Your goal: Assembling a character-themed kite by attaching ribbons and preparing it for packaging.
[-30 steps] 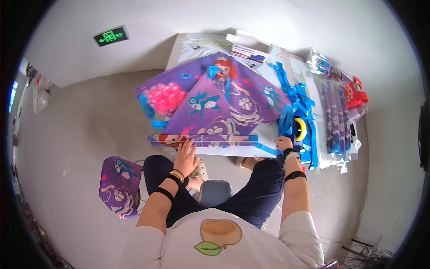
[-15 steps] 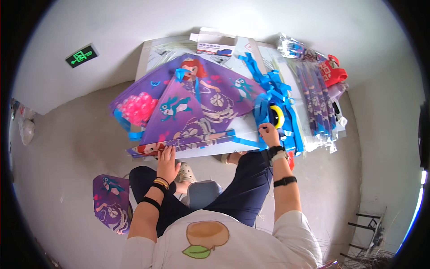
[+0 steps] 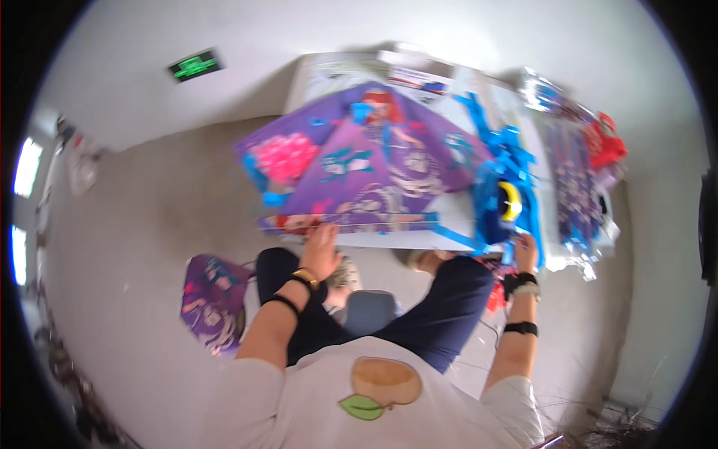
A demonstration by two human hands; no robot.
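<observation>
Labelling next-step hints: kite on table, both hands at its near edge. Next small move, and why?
Probably draw the blue tails together with the right hand, since they sprawl loose beside the purple kite, while the left hand presses its near edge on the table.

Single head view, looking steeply down from above the seated person; table lying just ahead, floor spreading left, fisheye bending the rim.
</observation>
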